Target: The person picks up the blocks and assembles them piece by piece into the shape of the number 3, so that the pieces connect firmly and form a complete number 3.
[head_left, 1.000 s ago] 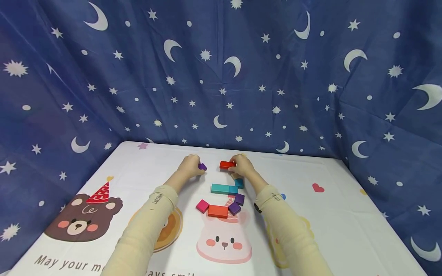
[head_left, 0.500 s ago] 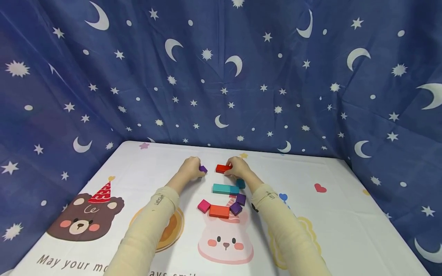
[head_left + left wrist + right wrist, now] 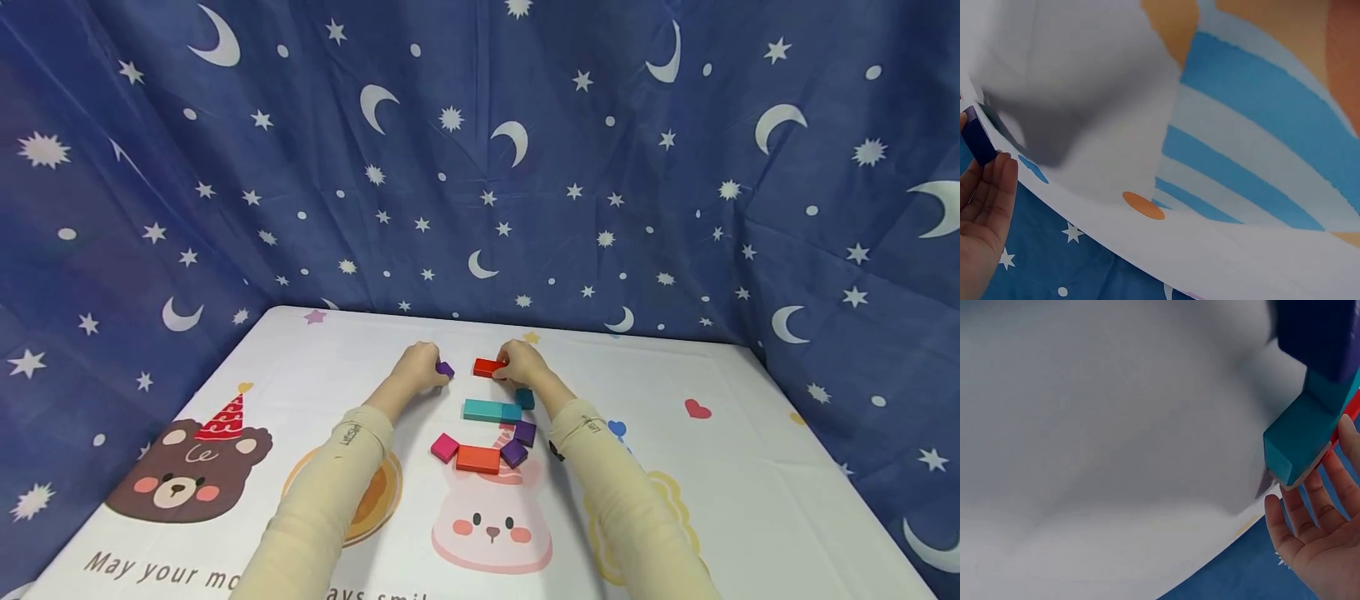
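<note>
In the head view my left hand (image 3: 418, 367) pinches a small purple block (image 3: 446, 369) near the back of the table. Seen from the left wrist, that block (image 3: 979, 137) sits between thumb and fingertips. My right hand (image 3: 522, 365) holds a red rectangular block (image 3: 486, 367) by its right end, a short gap away from the purple one. Just in front of the right hand lies a dark teal cube (image 3: 525, 398). A long turquoise block (image 3: 482, 409) touches a teal cube (image 3: 512, 412) in front of the red block. The right wrist view shows red behind the teal block (image 3: 1300, 440).
Closer to me, two purple cubes (image 3: 513, 452) meet an orange-red block (image 3: 477, 459), with a pink cube (image 3: 445, 447) at its left end. The white printed tablecloth (image 3: 750, 467) ends at a blue star-patterned curtain (image 3: 480, 167).
My right hand has moved the red block left and a little toward me. The left hand with the purple block has come slightly nearer. The head view has shifted a little.
</note>
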A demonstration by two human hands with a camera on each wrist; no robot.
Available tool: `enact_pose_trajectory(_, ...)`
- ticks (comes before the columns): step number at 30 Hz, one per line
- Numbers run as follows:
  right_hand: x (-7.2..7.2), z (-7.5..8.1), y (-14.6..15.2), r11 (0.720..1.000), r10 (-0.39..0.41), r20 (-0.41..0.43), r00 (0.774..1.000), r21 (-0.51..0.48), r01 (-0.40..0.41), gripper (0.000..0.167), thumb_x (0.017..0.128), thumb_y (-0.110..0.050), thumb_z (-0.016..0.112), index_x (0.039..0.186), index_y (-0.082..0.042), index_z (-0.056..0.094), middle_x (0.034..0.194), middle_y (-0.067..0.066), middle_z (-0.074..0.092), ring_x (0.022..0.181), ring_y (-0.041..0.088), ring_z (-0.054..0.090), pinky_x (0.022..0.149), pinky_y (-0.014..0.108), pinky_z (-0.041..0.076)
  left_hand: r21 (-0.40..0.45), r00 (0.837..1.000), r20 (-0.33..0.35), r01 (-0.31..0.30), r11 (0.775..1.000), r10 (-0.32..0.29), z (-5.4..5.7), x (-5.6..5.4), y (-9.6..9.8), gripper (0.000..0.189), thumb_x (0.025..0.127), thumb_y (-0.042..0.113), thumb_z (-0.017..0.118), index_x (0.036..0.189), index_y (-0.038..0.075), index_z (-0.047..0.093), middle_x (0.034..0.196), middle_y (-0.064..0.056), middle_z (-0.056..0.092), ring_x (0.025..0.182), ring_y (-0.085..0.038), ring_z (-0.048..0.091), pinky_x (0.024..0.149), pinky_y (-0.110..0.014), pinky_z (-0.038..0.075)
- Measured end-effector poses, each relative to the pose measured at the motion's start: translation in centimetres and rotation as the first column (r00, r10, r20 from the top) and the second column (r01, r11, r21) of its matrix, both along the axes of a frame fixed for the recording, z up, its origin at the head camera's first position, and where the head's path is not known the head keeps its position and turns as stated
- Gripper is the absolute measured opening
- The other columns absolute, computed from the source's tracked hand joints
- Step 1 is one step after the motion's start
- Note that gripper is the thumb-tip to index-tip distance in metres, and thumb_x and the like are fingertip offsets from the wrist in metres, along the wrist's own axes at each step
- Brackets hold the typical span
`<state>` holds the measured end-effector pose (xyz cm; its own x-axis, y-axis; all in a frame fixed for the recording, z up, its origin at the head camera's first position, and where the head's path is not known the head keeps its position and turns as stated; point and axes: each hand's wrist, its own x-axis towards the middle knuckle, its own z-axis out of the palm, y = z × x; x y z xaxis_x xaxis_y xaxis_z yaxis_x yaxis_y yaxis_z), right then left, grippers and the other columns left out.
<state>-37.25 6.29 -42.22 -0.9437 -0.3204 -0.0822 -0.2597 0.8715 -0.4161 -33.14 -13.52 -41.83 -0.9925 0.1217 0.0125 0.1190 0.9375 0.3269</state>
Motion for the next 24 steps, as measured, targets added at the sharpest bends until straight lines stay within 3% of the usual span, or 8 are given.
enact_pose_trajectory(9,0.0,0.0,0.1,1.000,-0.013,0.030,0.999,-0.017,0.013,0.025,0.081,-0.019,0.074,0.099,-0.003,0.067,0.102,0.012,0.067,0.089,0.023,0.056,0.092,0.037,0.049,0.019,1.000,0.017,-0.009,1.000,0.009,0.1,0.0,0.8,0.024,0.077,0.017,0.074,0.087,-0.002,0.066,0.083,-0.011,0.065,0.075,-0.020,0.057,0.078,-0.032,0.052)
enact_pose_trajectory(16,-0.1,0.0,0.2,1.000,-0.009,0.028,1.000,-0.003,0.009,0.024,0.081,-0.018,0.074,0.098,-0.002,0.068,0.099,0.011,0.067,0.086,0.023,0.056,0.090,0.036,0.050,0.026,1.000,-0.012,-0.005,1.000,0.005,-0.3,-0.2,1.7,0.023,0.079,0.017,0.073,0.091,-0.002,0.066,0.087,-0.013,0.067,0.079,-0.022,0.058,0.082,-0.034,0.051)
enact_pose_trajectory(24,0.1,0.0,0.0,1.000,0.003,0.019,1.000,-0.004,-0.003,0.025,0.082,-0.018,0.073,0.099,-0.002,0.067,0.102,0.012,0.067,0.087,0.023,0.056,0.091,0.036,0.050,0.100,0.998,0.002,-0.063,0.993,0.063,-0.4,-0.4,2.5,0.027,0.082,0.016,0.071,0.100,-0.004,0.068,0.098,-0.016,0.069,0.089,-0.025,0.061,0.087,-0.035,0.052)
